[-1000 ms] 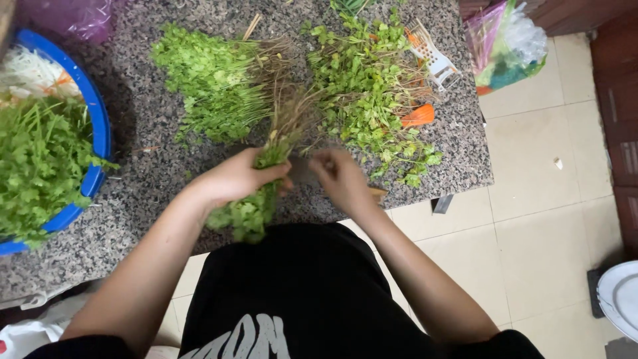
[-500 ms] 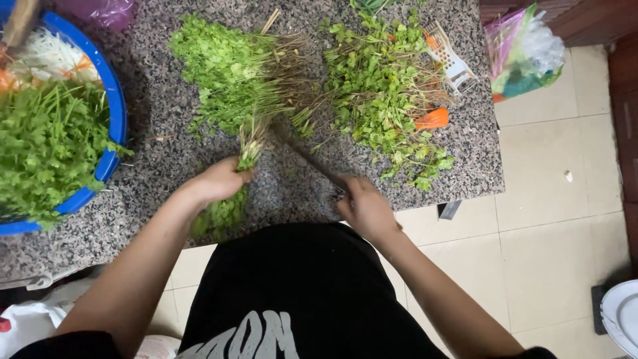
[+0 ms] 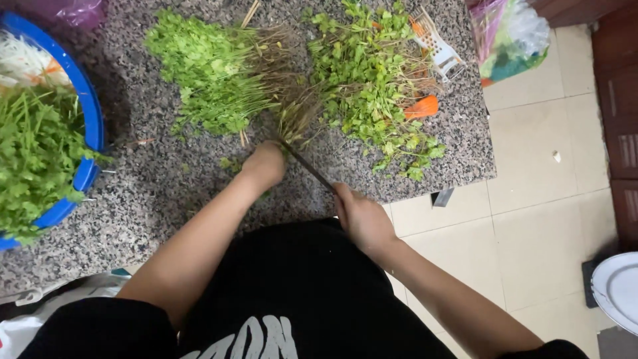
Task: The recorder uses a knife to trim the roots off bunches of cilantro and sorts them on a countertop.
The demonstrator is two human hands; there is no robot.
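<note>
**Ana:** While the speckled stone surface (image 3: 166, 199) fills most of the view, what has changed on it?

**Ben:** A second ago both hands met over one small bunch at the near edge. Now they are apart: the left hand (image 3: 266, 163) has moved up to the root ends of the left herb pile (image 3: 212, 73), fingers clenched on a tuft of stems, and the right hand (image 3: 359, 216) grips a knife (image 3: 307, 166), its blade angled up toward those roots.

**Ana:** So the work has shifted?

**Ben:** I'd judge so, from gathering to cutting roots.

**Ana:** And around them, big to small?

**Ben:** A blue basin (image 3: 90, 126) of greens at the left, a second herb pile (image 3: 372, 86) on the right, a plastic bag (image 3: 515, 36) at the corner, then a white grater (image 3: 438, 50) and an orange handle (image 3: 423, 108). The right pile lies close beside the blade, crowding it.
</note>
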